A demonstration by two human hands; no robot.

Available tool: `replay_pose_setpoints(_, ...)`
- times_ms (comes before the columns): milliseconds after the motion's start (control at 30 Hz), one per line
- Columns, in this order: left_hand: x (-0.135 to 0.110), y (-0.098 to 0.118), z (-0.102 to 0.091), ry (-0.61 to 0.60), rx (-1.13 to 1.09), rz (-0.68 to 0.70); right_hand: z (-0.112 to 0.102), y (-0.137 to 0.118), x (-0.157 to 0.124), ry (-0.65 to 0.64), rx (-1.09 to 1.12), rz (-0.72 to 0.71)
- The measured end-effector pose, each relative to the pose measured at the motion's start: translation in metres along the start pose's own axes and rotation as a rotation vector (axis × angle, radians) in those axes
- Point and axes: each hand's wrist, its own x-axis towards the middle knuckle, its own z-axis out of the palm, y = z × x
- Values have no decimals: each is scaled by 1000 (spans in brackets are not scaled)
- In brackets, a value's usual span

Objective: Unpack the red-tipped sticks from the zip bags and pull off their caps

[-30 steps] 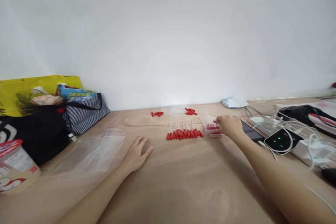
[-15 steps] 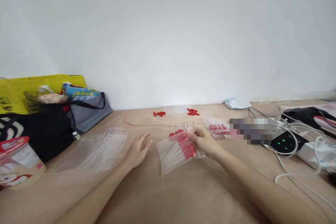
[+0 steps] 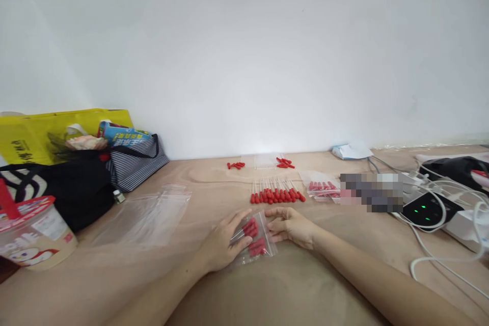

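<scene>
A clear zip bag (image 3: 261, 230) holding several glass droppers with red rubber bulbs lies low over the table in front of me. My left hand (image 3: 225, 242) grips the bag from the left, its thumb and fingers over the glass stems. At the bag's right edge, beside the zip strip, my right hand (image 3: 292, 226) has its bent fingers on the plastic. Just beyond my hands, a row of red-bulbed droppers (image 3: 275, 195) lies on the table, stems pointing away. To the right of that row, another filled zip bag (image 3: 323, 187) rests flat.
Flat clear bags (image 3: 153, 216) lie at left, near a drink cup (image 3: 42, 239) and a striped bag (image 3: 137, 163). Loose red bulbs (image 3: 236, 165) and more red bulbs (image 3: 286, 164) sit by the wall. White cables (image 3: 414, 265) and a power unit (image 3: 426, 209) occupy the right.
The filled zip bag has come down and turned so its zip edge faces right. My left hand has moved right onto it, and my right hand has shifted to its zip edge.
</scene>
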Motion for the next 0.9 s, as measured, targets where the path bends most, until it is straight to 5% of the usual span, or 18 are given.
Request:
replay_pose_setpoints(200, 4, 0, -1, -32, -38, 13, 4, 10, 0, 57, -134, -75)
replay_pose_setpoints(567, 35, 3, 12, -19, 10, 312, 8, 16, 2, 48, -206, -138)
replay_pose_setpoints(900, 37, 0, 12, 20, 5, 295, 9, 16, 1, 1, -227, -167)
